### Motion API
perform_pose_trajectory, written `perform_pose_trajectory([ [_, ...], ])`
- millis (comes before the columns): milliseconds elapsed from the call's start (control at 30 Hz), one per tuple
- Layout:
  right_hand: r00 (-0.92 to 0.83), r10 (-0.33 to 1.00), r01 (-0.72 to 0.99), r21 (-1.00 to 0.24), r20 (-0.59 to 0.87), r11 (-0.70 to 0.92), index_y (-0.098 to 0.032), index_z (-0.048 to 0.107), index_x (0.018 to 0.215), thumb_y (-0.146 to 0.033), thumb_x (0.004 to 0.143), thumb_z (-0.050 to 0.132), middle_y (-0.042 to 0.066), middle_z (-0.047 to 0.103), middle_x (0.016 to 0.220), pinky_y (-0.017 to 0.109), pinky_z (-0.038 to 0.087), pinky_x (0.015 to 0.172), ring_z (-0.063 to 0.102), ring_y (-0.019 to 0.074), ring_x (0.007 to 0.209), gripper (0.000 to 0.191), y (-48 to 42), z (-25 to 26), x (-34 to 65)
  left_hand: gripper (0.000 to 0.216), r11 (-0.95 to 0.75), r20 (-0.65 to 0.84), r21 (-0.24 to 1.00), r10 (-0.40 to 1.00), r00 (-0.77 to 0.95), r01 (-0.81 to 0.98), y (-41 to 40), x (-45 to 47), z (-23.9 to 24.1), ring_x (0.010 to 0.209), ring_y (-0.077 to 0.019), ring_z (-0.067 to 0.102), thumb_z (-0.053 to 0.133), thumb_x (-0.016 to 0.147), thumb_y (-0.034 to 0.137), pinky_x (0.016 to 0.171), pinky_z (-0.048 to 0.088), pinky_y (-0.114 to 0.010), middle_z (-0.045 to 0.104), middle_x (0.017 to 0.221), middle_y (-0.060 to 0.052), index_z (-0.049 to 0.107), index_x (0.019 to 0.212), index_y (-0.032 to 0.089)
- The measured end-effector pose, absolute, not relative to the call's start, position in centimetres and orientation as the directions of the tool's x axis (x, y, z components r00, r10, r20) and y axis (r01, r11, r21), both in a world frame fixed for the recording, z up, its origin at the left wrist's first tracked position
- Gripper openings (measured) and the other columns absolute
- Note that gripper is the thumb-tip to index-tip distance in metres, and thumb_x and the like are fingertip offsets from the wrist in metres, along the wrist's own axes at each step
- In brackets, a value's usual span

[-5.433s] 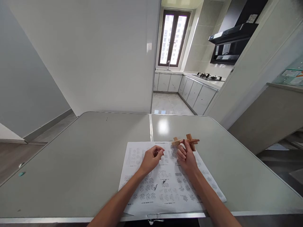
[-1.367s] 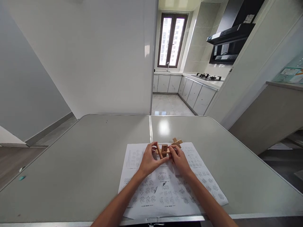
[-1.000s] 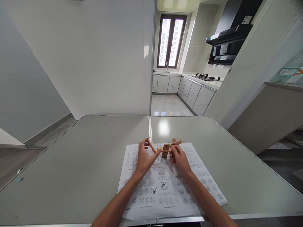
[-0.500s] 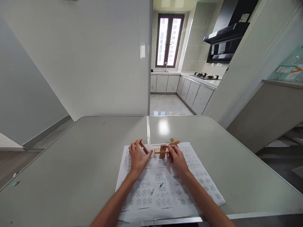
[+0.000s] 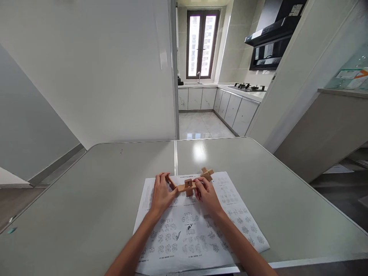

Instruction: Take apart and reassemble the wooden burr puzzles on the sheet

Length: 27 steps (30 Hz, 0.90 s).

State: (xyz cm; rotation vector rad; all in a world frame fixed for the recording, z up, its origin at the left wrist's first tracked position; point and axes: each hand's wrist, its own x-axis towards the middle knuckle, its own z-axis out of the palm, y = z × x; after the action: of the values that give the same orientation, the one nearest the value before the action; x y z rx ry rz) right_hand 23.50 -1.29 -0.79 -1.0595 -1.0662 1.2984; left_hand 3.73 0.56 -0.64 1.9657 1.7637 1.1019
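My left hand [image 5: 161, 194] is closed on a slim wooden puzzle piece [image 5: 171, 183], held slanting between thumb and fingers. My right hand [image 5: 206, 194] pinches the right end of two crossed wooden puzzle pieces [image 5: 188, 192], one lying level and the other standing upright through it. The level piece's left end meets my left thumb tip; whether the thumb presses on it I cannot tell. Just behind my right hand, a small cross-shaped wooden puzzle [image 5: 207, 174] rests at the far edge of the printed paper sheet [image 5: 186, 245]. Both forearms reach over the sheet, which shows rows of small diagrams.
The grey-green table [image 5: 94, 214] has a seam [image 5: 175, 157] running to its far edge. A small green scrap [image 5: 12, 230] lies near its left edge. Beyond are a white wall panel [image 5: 115, 76] and a kitchen with cabinets [image 5: 195, 99]. A plastic bottle pack [image 5: 350, 74] stands at right.
The hands have come closer together, so the crossed pieces now reach my left thumb. The whole view has shifted slightly, with table and sheet appearing further left.
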Motion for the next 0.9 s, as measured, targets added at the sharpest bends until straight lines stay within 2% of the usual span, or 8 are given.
perform_pose_trajectory([
  [100,-0.019,1.0,-0.176,-0.984,0.024,0.021,-0.023,0.06,0.091,-0.068,0.091,0.059,-0.005,0.05,0.055,0.027,0.033,0.046,0.041,0.0138,0.046,0.045,-1.4,-0.8,23.2,0.058,-0.235,0.343,0.659,0.939,-0.008,0.714,0.5,3.7,-0.4,0.124,-0.0305,0.058,0.073,0.08,0.038,0.104,0.05,-0.045,0.054,0.133,-0.01,0.051,0.131,0.024],
  [233,-0.034,0.999,-0.158,-0.987,0.029,0.024,-0.024,0.06,0.09,-0.067,0.092,0.057,-0.005,0.051,0.056,0.028,0.034,0.045,0.042,0.0143,0.045,0.043,-1.6,-0.8,22.9,0.069,-0.212,0.353,0.616,0.935,-0.024,0.758,0.4,3.2,-0.1,0.129,-0.0338,0.056,0.074,0.082,0.048,0.107,0.046,-0.051,0.056,0.136,-0.012,0.045,0.14,0.025],
  [367,-0.05,0.998,-0.152,-0.988,0.027,0.019,-0.024,0.06,0.091,-0.066,0.094,0.055,-0.004,0.05,0.056,0.029,0.036,0.046,0.043,0.0155,0.047,0.043,-1.7,-0.9,22.8,0.069,-0.202,0.375,0.516,0.927,-0.008,0.832,-0.5,1.9,0.3,0.132,-0.0347,0.053,0.072,0.083,0.044,0.112,0.041,-0.053,0.056,0.14,-0.011,0.043,0.143,0.026],
  [533,-0.055,0.998,-0.157,-0.988,0.016,0.007,-0.025,0.06,0.091,-0.064,0.096,0.053,-0.003,0.049,0.059,0.03,0.037,0.048,0.044,0.0168,0.049,0.04,-1.9,-0.9,22.6,0.077,-0.103,0.349,0.446,0.935,-0.067,0.889,-2.8,-0.1,0.6,0.132,-0.0373,0.053,0.07,0.082,0.06,0.112,0.038,-0.057,0.058,0.139,-0.011,0.041,0.145,0.027],
  [733,-0.046,0.998,-0.147,-0.988,0.043,0.036,-0.025,0.061,0.09,-0.063,0.096,0.054,-0.002,0.051,0.062,0.03,0.037,0.049,0.044,0.0163,0.05,0.039,-1.9,-1.0,22.3,0.077,-0.035,0.323,0.423,0.939,-0.115,0.905,-4.8,-1.5,-0.1,0.129,-0.0368,0.055,0.068,0.083,0.065,0.11,0.041,-0.057,0.059,0.137,-0.012,0.043,0.143,0.025],
  [900,-0.044,0.998,-0.142,-0.989,0.041,0.035,-0.024,0.061,0.092,-0.064,0.095,0.056,-0.003,0.051,0.06,0.029,0.036,0.048,0.044,0.0163,0.05,0.041,-1.9,-1.1,22.2,0.072,-0.065,0.347,0.434,0.933,-0.1,0.898,-5.0,-1.6,-0.5,0.134,-0.037,0.052,0.066,0.086,0.063,0.112,0.04,-0.058,0.058,0.14,-0.012,0.043,0.143,0.025],
])
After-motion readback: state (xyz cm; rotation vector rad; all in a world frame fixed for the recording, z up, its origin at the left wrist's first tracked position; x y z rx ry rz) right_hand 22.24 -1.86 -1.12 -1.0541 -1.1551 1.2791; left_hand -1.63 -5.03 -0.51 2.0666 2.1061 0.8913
